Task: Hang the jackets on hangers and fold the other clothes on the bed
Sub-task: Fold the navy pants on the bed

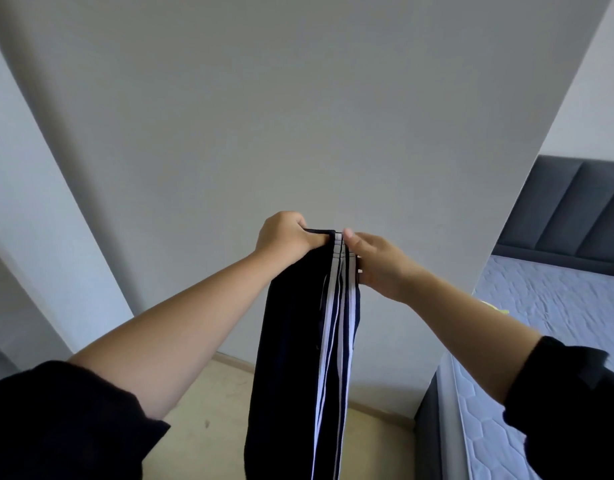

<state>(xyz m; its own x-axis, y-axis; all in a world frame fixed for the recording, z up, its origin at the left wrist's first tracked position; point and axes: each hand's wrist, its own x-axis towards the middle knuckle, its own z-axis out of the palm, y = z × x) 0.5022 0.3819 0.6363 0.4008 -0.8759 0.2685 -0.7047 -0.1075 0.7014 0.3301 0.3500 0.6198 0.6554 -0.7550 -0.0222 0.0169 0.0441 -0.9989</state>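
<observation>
**A:** On the left side, what does the left hand (286, 239) do?

**B:** Its fingers are curled tight around the top edge of the dark navy track trousers with white side stripes (298, 341). I think it carries most of the weight, so that the cloth hangs straight down above the beige floor (208, 410).

**A:** And where are the trousers?

**B:** They are in the air, in the middle, in front of the plain white wall (264, 116). They hang long and narrow. The two legs seem to lie one on the other, with the stripes at the right edge. The lower end goes out of view.

**A:** And the right hand (380, 266)?

**B:** It pinches the same top edge just beside the left hand, with the thumb on the striped side. The two hands almost touch. I judge that it makes the edges even, so the legs match before folding.

**A:** Why are they held so high?

**B:** Probably so the weight pulls the wrinkles out. The bed with a grey-blue quilted mattress (555, 306) and a dark grey padded headboard (568, 216) is at the right, well apart from the trousers. So the folding on the bed is not yet done.
</observation>
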